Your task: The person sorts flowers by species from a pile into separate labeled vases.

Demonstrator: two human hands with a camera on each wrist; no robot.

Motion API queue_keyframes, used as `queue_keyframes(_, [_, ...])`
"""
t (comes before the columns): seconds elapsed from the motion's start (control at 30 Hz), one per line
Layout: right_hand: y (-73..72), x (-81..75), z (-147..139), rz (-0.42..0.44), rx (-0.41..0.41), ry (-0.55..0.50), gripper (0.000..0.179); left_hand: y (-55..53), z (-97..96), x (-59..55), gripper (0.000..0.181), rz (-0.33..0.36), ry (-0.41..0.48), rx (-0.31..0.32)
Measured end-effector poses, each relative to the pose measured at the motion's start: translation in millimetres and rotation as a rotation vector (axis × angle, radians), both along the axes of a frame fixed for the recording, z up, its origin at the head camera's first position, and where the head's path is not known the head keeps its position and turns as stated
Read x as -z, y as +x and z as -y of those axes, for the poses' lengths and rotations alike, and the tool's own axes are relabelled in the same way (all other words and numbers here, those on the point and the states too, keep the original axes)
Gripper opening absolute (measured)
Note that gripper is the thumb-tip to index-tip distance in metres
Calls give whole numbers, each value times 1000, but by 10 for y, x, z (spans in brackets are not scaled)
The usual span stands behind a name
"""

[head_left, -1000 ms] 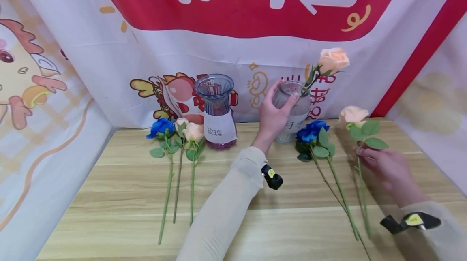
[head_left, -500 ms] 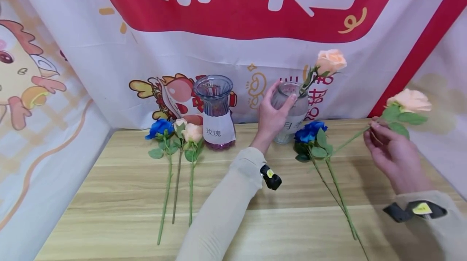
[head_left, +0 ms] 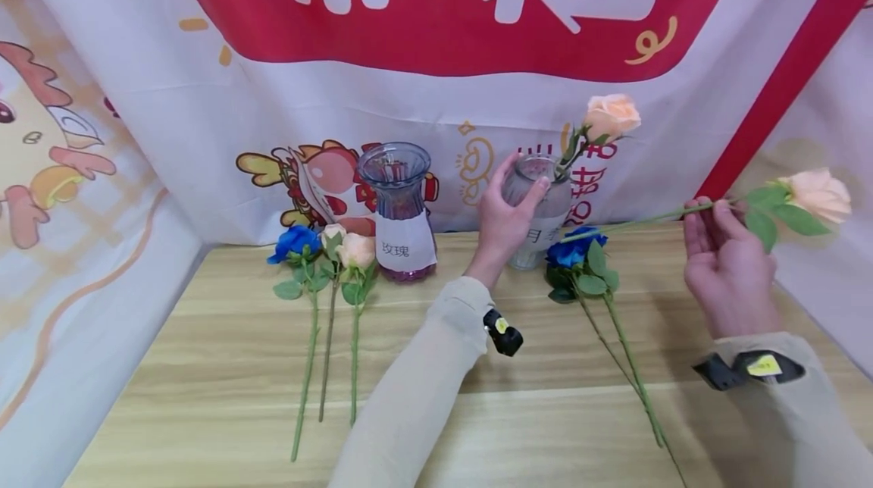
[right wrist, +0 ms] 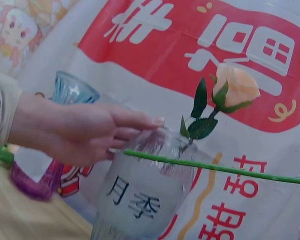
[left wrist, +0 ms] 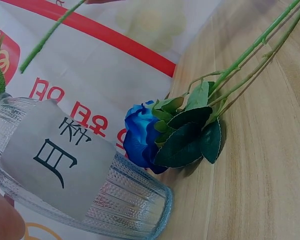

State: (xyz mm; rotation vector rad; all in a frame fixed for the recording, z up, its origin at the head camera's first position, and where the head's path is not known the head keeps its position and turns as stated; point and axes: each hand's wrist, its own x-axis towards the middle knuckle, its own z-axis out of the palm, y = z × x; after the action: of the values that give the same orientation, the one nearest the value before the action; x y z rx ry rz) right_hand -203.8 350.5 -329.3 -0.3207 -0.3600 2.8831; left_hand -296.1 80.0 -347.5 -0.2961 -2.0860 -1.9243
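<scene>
In the head view, my left hand grips the upper part of a clear glass vase with a white paper label. A peach rose stands tilted in its mouth. At the right, my right hand pinches the stem of another peach rose, holding it above the table. The bloom points right and the bare stem end points left toward the vase. In the right wrist view, that green stem crosses in front of the vase. Blue flowers lie beside the vase base.
A blue-and-purple glass vase with a label stands left of my left hand. Farther left, a blue rose and two pale roses lie on the wooden table. A printed cloth hangs behind.
My right hand has lifted the peach rose off the table and turned it from upright-lying to nearly level, stem end leftward. My left hand stays on the clear vase.
</scene>
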Motion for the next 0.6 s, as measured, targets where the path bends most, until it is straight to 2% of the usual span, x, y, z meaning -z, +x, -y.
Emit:
queue_keyframes(0.2, [-82, -105, 93, -18, 40, -21, 17, -8, 5, 7, 67, -13, -9, -14])
queue_keyframes(0.4, [-141, -234, 72, -73, 59, -123, 16, 0, -3, 27, 68, -6, -19, -11])
queue_keyframes(0.6, [-233, -384, 118, -63, 87, -144, 15, -1, 13, 37, 67, -23, -25, -22])
